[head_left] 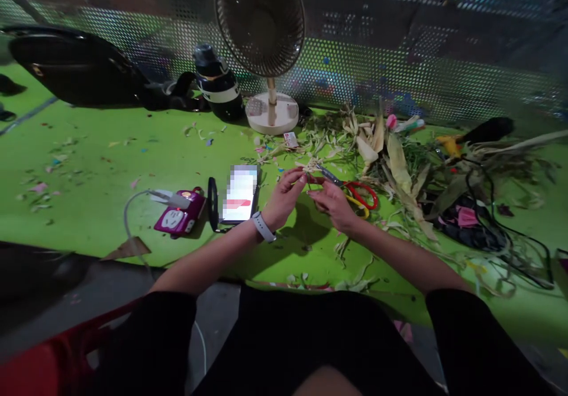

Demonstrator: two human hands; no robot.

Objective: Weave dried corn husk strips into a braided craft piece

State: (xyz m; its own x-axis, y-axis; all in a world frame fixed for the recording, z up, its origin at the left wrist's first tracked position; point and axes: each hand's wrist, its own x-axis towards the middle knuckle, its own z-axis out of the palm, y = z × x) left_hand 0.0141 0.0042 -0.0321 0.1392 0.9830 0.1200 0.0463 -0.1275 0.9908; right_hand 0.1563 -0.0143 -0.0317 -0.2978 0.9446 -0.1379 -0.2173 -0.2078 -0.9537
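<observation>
Green tabletop (168, 147) spreads beneath your forearms. Your left hand (286, 198) and right hand (335, 206) meet near its middle, fingers bent and thumbs drawn in, nearly closed; a small pale piece (310, 165) shows at the left fingertips, but you cannot tell which hand grips it. Beside your right hand lies a tool with red and yellow handles (341, 182), then dry husks (398, 162); a lit phone (239, 195) lies left.

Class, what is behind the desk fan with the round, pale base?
Behind the fan is a dark perforated panel, with blurred coloured patches showing through its holes. The fan's round head partly hides the panel; whatever is behind the base is covered.
</observation>
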